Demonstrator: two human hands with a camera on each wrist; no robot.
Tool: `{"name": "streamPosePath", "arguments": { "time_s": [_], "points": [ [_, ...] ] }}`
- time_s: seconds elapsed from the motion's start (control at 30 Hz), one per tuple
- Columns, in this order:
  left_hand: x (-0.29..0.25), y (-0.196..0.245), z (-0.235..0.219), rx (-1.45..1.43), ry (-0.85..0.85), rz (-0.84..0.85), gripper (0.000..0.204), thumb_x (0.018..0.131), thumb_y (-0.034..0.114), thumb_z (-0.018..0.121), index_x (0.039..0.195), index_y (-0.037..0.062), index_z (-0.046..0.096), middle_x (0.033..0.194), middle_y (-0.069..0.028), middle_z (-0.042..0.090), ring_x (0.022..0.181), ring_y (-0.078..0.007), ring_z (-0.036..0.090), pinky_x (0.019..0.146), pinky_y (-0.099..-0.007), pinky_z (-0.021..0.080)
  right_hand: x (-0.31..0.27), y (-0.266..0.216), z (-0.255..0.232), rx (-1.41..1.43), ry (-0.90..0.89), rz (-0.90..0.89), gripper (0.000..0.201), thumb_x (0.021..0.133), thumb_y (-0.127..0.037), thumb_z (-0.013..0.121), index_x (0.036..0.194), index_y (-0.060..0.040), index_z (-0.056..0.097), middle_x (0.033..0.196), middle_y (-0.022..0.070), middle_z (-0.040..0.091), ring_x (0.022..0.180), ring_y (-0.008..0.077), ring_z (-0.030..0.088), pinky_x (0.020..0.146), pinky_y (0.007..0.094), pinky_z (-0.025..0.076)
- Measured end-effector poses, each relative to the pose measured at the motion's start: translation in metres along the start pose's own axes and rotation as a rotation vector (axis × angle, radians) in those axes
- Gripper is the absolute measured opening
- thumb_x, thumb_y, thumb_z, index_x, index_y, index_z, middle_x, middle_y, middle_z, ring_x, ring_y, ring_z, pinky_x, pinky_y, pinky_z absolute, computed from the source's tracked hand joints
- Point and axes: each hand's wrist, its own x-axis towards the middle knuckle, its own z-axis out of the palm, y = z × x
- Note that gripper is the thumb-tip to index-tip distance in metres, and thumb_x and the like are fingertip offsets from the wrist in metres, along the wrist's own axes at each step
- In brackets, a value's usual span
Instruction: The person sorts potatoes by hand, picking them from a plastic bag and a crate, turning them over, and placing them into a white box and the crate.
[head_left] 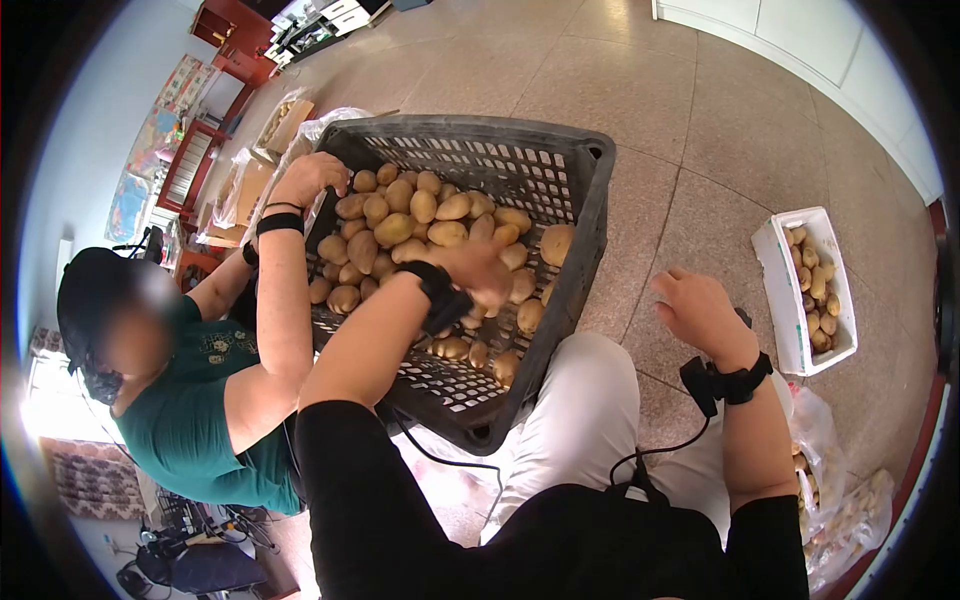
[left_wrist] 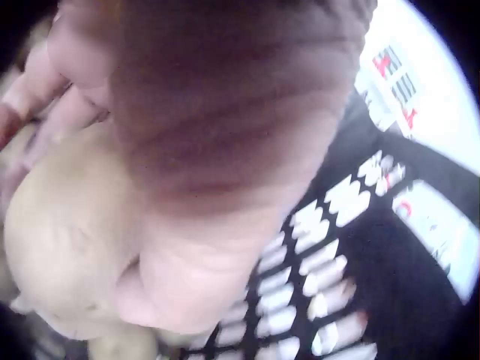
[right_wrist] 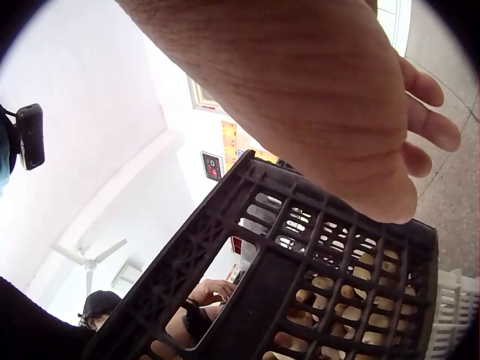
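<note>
To the left of the black crate [head_left: 590, 225], a person in a green shirt [head_left: 180, 390] sat close, with one hand [head_left: 312, 180] holding its left rim; I suppose this was to keep the crate steady. Cardboard boxes [head_left: 255, 190] with plastic lay on the floor beyond the crate's left side.

Inside the crate was a heap of potatoes [head_left: 393, 228], gathered more toward its far left part, so the bottom grid was visible at the near side. The high walls probably served to stop them from rolling away.

Your left grip [head_left: 475, 272] was inside the crate, over the heap. It was blurred in the head view, but the left wrist view showed your thumb and fingers curved around one large potato [left_wrist: 75, 232]; the opening was only as wide as this potato needed.

Your right grip [head_left: 700, 310] was in the air to the right of the crate. Its fingers were relaxed and slightly bent, it was free of any object, and it did not touch the crate.

Farther right of the crate, a white box [head_left: 783, 310] with other potatoes [head_left: 817, 285] stood on the floor, perhaps placed within reach to keep them apart.
</note>
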Motion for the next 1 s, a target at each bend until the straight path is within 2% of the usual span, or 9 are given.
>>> {"name": "streamPosePath", "arguments": {
  "time_s": [0.1, 0.23, 0.43, 0.67, 0.7, 0.73, 0.77, 0.9, 1.0],
  "points": [
    [-0.005, -0.046, -0.039, -0.45, 0.365, 0.067, 0.049, 0.07, 0.024, 0.068, 0.103, -0.0038, 0.045, 0.073, -0.0117, 0.059, 0.056, -0.0173, 0.059, 0.041, -0.027, 0.044, 0.0, 0.0, 0.001, -0.008, -0.01, 0.003, 0.017, 0.072, -0.011, 0.061, 0.082, -0.0023, 0.051, 0.079, 0.0143, 0.057, 0.074, 0.0344, 0.058, 0.064, 0.0419, 0.048],
    [-0.026, -0.08, -0.07, -0.974, 0.846, -0.14, 0.045, 0.075, 0.017, 0.065, 0.104, -0.0059, 0.039, 0.082, -0.0164, 0.059, 0.052, -0.0203, 0.061, 0.04, -0.0294, 0.049, 0.0, -0.003, 0.0, -0.021, -0.023, 0.005, 0.017, 0.072, -0.011, 0.062, 0.083, -0.0022, 0.052, 0.08, 0.0144, 0.058, 0.075, 0.0338, 0.059, 0.064, 0.0414, 0.048],
    [-0.012, -0.147, -0.055, -1.43, 1.001, -0.071, 0.032, 0.079, 0.01, 0.058, 0.106, -0.006, 0.046, 0.085, -0.0155, 0.059, 0.068, -0.0189, 0.062, 0.049, -0.0269, 0.051, 0.0, -0.002, 0.004, -0.004, -0.028, -0.001, 0.018, 0.072, -0.012, 0.062, 0.082, -0.0018, 0.052, 0.079, 0.0148, 0.058, 0.075, 0.0342, 0.059, 0.065, 0.041, 0.048],
    [-0.003, -0.183, -0.057, -0.726, 1.067, 0.269, 0.018, 0.072, 0.012, 0.062, 0.083, -0.0021, 0.06, 0.078, -0.0078, 0.06, 0.068, -0.0158, 0.057, 0.062, -0.029, 0.046, -0.001, 0.005, 0.011, 0.006, -0.09, 0.07, 0.014, 0.072, -0.008, 0.059, 0.083, -0.0019, 0.055, 0.08, 0.0162, 0.059, 0.076, 0.0346, 0.059, 0.065, 0.0429, 0.048],
    [-0.025, -0.149, -0.068, -0.738, 0.965, 0.058, 0.022, 0.076, 0.013, 0.061, 0.094, 0.0006, 0.059, 0.082, -0.0074, 0.061, 0.075, -0.0166, 0.059, 0.063, -0.0291, 0.048, 0.0, 0.008, 0.013, 0.009, -0.101, 0.094, 0.012, 0.071, -0.007, 0.058, 0.082, -0.0018, 0.056, 0.079, 0.0164, 0.06, 0.075, 0.0345, 0.06, 0.064, 0.0431, 0.049],
    [-0.025, -0.141, -0.069, -1.135, 0.965, 0.093, 0.032, 0.083, 0.015, 0.058, 0.111, 0.0022, 0.052, 0.087, -0.0069, 0.061, 0.082, -0.0184, 0.06, 0.065, -0.0284, 0.049, -0.004, 0.01, 0.016, 0.079, 0.01, 0.079, 0.009, 0.071, -0.007, 0.057, 0.078, -0.0025, 0.057, 0.074, 0.0155, 0.06, 0.071, 0.0349, 0.061, 0.061, 0.0433, 0.049],
    [-0.03, -0.133, -0.071, -1.086, 1.025, 0.079, 0.041, 0.086, 0.016, 0.054, 0.123, 0.0013, 0.043, 0.092, -0.008, 0.061, 0.086, -0.0198, 0.06, 0.068, -0.0283, 0.05, -0.008, 0.015, 0.02, 0.015, 0.103, -0.02, 0.007, 0.072, -0.009, 0.056, 0.076, -0.0038, 0.059, 0.072, 0.0139, 0.061, 0.069, 0.0347, 0.061, 0.058, 0.0425, 0.049],
    [-0.042, -0.104, -0.085, -0.84, 1.117, 0.235, 0.044, 0.085, 0.008, 0.05, 0.128, 0.0031, 0.041, 0.106, -0.0135, 0.057, 0.097, -0.0229, 0.055, 0.08, -0.0317, 0.046, -0.014, 0.016, 0.016, 0.049, 0.199, 0.055, 0.009, 0.062, -0.009, 0.061, 0.07, -0.0045, 0.064, 0.069, 0.0159, 0.062, 0.071, 0.0337, 0.063, 0.059, 0.0423, 0.05],
    [-0.052, -0.087, -0.108, -0.359, 1.159, 0.15, 0.027, 0.084, 0.013, 0.057, 0.107, -0.0021, 0.056, 0.108, -0.0135, 0.058, 0.103, -0.0214, 0.052, 0.089, -0.0317, 0.04, -0.014, 0.023, 0.017, 0.018, 0.227, 0.082, 0.009, 0.063, -0.008, 0.062, 0.071, -0.0029, 0.065, 0.07, 0.015, 0.063, 0.07, 0.0327, 0.063, 0.058, 0.0412, 0.05]
  ]
}}
